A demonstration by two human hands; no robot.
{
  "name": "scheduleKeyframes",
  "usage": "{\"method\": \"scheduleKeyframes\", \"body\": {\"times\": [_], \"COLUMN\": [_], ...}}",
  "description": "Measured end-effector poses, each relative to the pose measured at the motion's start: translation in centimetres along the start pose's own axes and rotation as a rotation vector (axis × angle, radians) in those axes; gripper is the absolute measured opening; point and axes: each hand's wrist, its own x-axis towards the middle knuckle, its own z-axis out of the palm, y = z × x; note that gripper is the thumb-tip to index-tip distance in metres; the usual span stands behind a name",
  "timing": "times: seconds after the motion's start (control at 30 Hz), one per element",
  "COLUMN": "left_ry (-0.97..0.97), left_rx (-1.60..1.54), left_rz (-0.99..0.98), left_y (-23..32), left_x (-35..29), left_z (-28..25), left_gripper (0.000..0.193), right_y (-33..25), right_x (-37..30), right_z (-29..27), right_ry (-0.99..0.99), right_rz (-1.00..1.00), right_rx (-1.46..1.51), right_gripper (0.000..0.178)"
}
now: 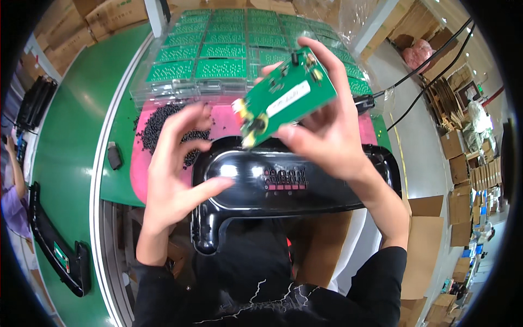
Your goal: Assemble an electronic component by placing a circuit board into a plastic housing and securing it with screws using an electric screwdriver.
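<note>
My right hand (332,133) grips a green circuit board (280,90) by its edges, tilted above the bench. The board carries a white label, small soldered parts and a light-coloured connector at its left end. My left hand (171,174) is raised with fingers spread and nothing in it, left of the board and apart from it. Beneath both hands lies a glossy black plastic housing (245,200), long and curved, with a cluster of small openings in its middle. Part of its upper edge is hidden by my right hand and the board.
Small black pieces (158,128) lie heaped on a pink mat (140,177). Behind stand clear trays (210,84) of green boards. A small dark object (114,156) rests left. Farther left are another black housing (73,275) and a person's purple sleeve (13,210). Black cables (419,65) hang right.
</note>
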Motion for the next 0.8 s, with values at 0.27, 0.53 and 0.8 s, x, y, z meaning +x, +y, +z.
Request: {"method": "scheduleKeyframes", "body": {"times": [0.27,0.53,0.8], "left_ry": [-0.173,-0.709,-0.785], "left_rx": [0.176,0.225,0.351], "left_rz": [0.146,0.161,0.07], "left_y": [0.1,0.3,-1.9], "left_x": [3.0,0.8,1.2], "left_z": [1.9,2.3,2.6], "left_gripper": [0.07,0.066,0.058], "right_y": [-2.9,-2.3,-1.2], "right_x": [-5.3,-13.1,-14.0], "right_z": [-1.3,-2.7,-4.0], "right_ry": [0.231,0.2,-0.151], "right_rz": [0.182,0.665,0.565], "right_rx": [-0.266,-0.238,-0.445], "right_gripper": [0.066,0.02,0.066]}}
